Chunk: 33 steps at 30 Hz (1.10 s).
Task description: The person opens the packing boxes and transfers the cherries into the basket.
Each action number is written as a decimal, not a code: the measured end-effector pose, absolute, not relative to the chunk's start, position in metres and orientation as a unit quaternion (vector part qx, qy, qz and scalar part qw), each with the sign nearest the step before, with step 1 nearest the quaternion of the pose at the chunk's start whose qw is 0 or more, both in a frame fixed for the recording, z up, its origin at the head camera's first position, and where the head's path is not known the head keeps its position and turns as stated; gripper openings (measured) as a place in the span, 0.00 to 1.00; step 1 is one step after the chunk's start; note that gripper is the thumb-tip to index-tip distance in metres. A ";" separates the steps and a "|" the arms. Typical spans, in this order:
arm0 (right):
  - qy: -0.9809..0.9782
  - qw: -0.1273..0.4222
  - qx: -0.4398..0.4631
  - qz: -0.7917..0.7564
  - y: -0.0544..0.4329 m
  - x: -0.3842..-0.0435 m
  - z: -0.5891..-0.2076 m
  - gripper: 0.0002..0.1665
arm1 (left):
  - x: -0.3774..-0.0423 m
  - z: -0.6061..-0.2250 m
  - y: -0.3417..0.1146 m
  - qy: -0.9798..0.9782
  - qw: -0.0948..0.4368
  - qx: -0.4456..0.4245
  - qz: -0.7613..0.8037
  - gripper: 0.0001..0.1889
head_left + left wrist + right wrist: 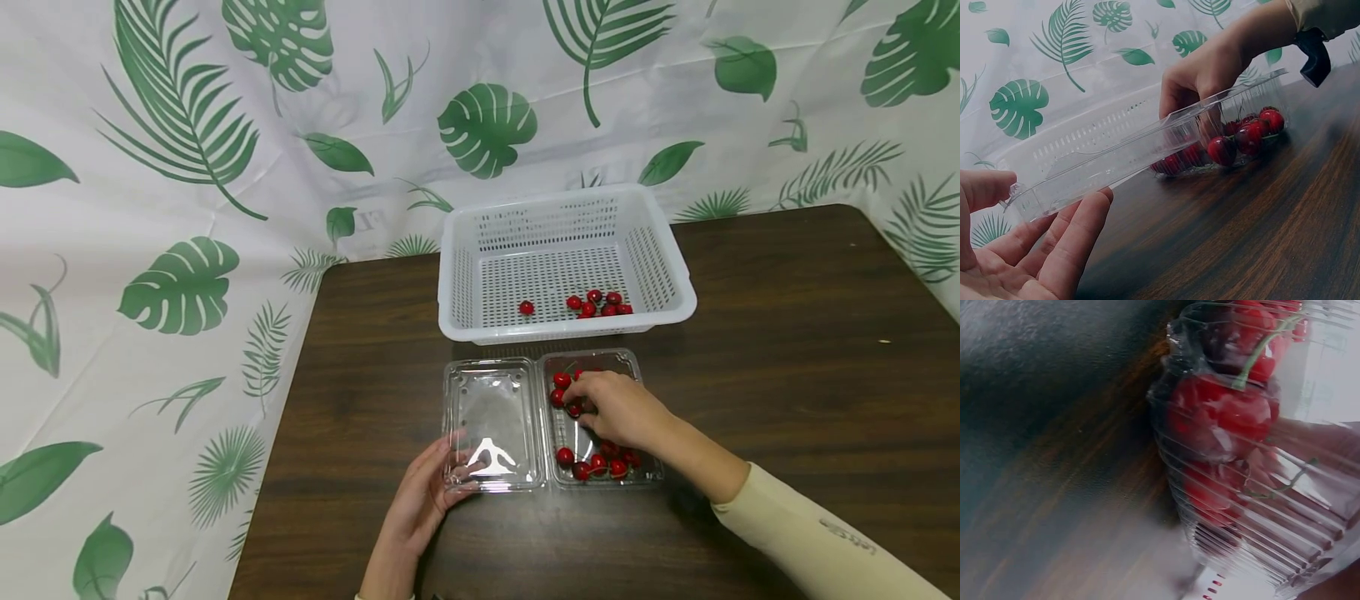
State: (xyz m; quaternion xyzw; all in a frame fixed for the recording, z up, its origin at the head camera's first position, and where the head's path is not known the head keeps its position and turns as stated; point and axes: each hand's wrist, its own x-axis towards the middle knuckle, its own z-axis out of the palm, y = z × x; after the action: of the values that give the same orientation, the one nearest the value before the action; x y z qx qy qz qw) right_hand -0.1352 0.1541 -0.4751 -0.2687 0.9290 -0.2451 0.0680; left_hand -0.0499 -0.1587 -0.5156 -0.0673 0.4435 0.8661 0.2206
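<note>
A clear plastic clamshell box lies unfolded on the table. Its lid half (495,425) is to the left, and the cherry-filled half (558,433) to the right. My left hand (427,496) grips the lid's outer edge, thumb (988,187) above and fingers (1079,240) underneath. Over the other half, my right hand (618,408) reaches down inside, with a cherry (574,409) between its thumb and forefinger. Several cherries (597,463) sit along the near side, more (561,380) at the far left corner. Green stems (1266,350) show through the ribbed wall.
Behind the box stands a white perforated basket (457,325) with several cherries (594,297) toward its right front and a single cherry (527,307) apart. The dark wooden table (787,333) meets a leaf-patterned white cloth (405,167) at the back and left.
</note>
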 end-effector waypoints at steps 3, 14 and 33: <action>0.927 0.066 -0.271 -0.250 0.155 -0.135 -0.476 0.17 | -0.050 -0.515 -0.158 0.444 0.220 -0.072 0.865 0.25; 0.919 0.043 -0.290 -0.265 0.155 -0.134 -0.475 0.15 | -0.050 -0.515 -0.157 0.444 0.219 -0.081 0.865 0.25; 0.903 0.001 -0.261 -0.340 0.171 -0.139 -0.424 0.17 | -0.050 -0.517 -0.158 0.444 0.219 -0.053 0.867 0.23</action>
State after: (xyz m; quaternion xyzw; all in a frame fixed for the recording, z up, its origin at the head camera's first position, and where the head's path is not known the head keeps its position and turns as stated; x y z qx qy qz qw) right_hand -0.1393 0.1710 -0.4236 -0.2613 0.9033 -0.3402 0.0013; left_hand -0.0499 -0.1584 -0.5166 -0.0535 0.4440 0.8671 0.2192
